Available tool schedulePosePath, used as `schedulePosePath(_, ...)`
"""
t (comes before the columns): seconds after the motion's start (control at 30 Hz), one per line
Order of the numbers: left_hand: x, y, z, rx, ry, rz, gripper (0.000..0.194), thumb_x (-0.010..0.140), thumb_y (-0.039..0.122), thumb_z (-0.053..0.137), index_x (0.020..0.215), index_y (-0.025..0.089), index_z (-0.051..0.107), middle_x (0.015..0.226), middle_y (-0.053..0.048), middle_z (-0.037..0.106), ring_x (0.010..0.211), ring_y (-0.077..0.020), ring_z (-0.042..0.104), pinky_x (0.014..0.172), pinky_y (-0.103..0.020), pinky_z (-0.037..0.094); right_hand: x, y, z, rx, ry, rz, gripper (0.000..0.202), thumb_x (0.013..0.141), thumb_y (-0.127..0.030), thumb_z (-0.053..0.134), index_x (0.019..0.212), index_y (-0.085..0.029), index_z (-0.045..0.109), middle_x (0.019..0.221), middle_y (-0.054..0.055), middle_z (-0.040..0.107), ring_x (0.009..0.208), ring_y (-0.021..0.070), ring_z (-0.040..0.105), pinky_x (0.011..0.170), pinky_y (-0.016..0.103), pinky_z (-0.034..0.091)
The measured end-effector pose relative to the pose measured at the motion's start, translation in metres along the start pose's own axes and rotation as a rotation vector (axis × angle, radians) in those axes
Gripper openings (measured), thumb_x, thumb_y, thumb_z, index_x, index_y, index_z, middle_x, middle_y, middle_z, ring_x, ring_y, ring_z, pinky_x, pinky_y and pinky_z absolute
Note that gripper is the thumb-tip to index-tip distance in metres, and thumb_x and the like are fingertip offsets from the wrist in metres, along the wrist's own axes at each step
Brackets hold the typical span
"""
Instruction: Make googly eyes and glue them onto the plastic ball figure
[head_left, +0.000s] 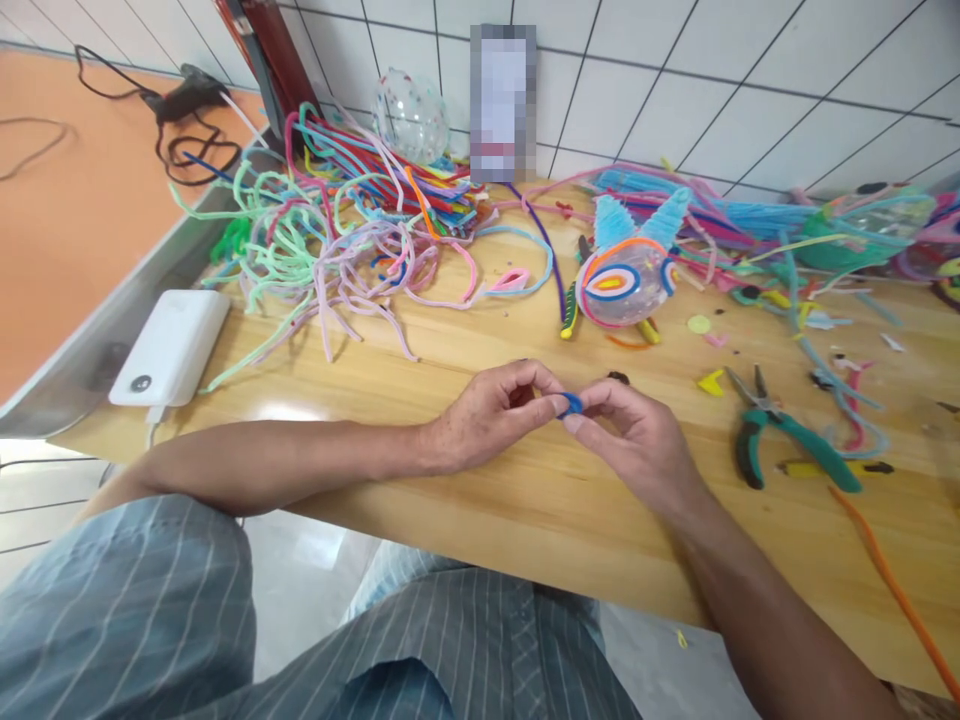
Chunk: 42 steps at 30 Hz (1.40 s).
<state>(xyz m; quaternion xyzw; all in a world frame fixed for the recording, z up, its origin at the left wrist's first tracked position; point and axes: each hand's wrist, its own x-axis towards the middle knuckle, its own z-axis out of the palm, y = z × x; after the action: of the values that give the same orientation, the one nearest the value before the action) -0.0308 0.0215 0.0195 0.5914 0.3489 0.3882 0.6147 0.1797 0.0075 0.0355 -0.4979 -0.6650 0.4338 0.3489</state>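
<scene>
Blue fuzzy pipe-cleaner piece (pixel 571 404), bent into a small loop, sits low over the pale wooden desk (pixel 465 500), pinched between the fingertips of the left hand (pixel 487 418) and the right hand (pixel 637 440), both grips closed tight on it. Beyond them lie a clear plastic ball wrapped in coloured pipe cleaners (pixel 626 280) and a loose heap of pastel pipe cleaners (pixel 337 240). Green-handled pliers (pixel 780 430) rest to the right, a white power bank (pixel 171 347) at the left edge.
</scene>
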Motion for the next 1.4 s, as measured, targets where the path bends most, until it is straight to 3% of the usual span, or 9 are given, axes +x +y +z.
schedulePosePath(0.13,0.0,0.004,0.0,-0.021,-0.005,-0.01,0.033,0.092,0.049,0.072,0.091,0.017,0.068,0.076,0.002,0.055,0.068,-0.0107,0.043,0.064,-0.027,0.036,0.001,0.002,-0.004,0.055,-0.013,0.036,0.012,0.087,-0.034,0.074,0.086,-0.023,0.069,0.079,0.0,0.073,0.071,0.0163,0.066,0.068,0.03,0.055)
schedulePosePath(0.47,0.0,0.0,0.0,-0.014,0.011,0.05,0.03,0.094,0.047,0.073,0.09,0.016,0.074,0.082,-0.002,0.065,0.077,-0.0132,0.055,0.073,-0.028,0.045,-0.005,0.003,0.006,-0.072,0.109,-0.098,0.007,0.092,-0.028,0.068,0.087,-0.024,0.063,0.08,0.001,0.073,0.072,0.0169,0.07,0.07,0.031,0.057)
schedulePosePath(0.6,0.0,-0.003,0.0,0.024,0.009,0.047,0.029,0.093,0.045,0.074,0.094,0.016,0.074,0.083,-0.003,0.068,0.076,-0.0131,0.056,0.073,-0.028,0.046,-0.006,-0.001,0.007,-0.114,0.064,-0.083,0.008,0.091,-0.027,0.066,0.086,-0.024,0.062,0.075,-0.001,0.071,0.068,0.0162,0.069,0.066,0.029,0.055)
schedulePosePath(0.77,-0.001,-0.003,0.002,-0.082,0.017,0.028,0.029,0.094,0.043,0.074,0.094,0.014,0.072,0.087,-0.004,0.07,0.082,-0.0136,0.06,0.079,-0.028,0.049,-0.004,0.0,0.008,-0.079,0.031,-0.037,0.01,0.091,-0.031,0.067,0.088,-0.024,0.061,0.081,0.0,0.072,0.073,0.0165,0.069,0.069,0.029,0.056)
schedulePosePath(1.0,-0.002,0.0,0.001,-0.084,0.021,-0.043,0.029,0.094,0.042,0.073,0.091,0.013,0.07,0.077,0.001,0.063,0.068,-0.0093,0.05,0.066,-0.024,0.042,-0.004,0.004,0.011,-0.075,0.017,0.059,0.011,0.086,-0.032,0.066,0.082,-0.023,0.061,0.075,0.001,0.071,0.068,0.0166,0.067,0.065,0.029,0.052)
schedulePosePath(1.13,-0.002,0.0,0.0,-0.066,0.021,-0.024,0.031,0.094,0.043,0.073,0.09,0.013,0.071,0.082,-0.002,0.068,0.076,-0.0116,0.057,0.075,-0.026,0.046,-0.005,0.002,0.011,-0.042,0.0,0.086,0.01,0.085,-0.033,0.065,0.081,-0.023,0.062,0.074,0.002,0.072,0.067,0.017,0.066,0.063,0.029,0.051)
schedulePosePath(1.4,0.004,-0.004,-0.002,-0.076,0.002,-0.043,0.031,0.09,0.043,0.077,0.093,0.013,0.071,0.086,-0.002,0.068,0.079,-0.0124,0.059,0.077,-0.027,0.047,-0.005,0.003,0.007,0.035,0.076,0.102,0.014,0.085,-0.034,0.069,0.08,-0.024,0.061,0.074,0.0,0.069,0.068,0.0159,0.065,0.066,0.029,0.051)
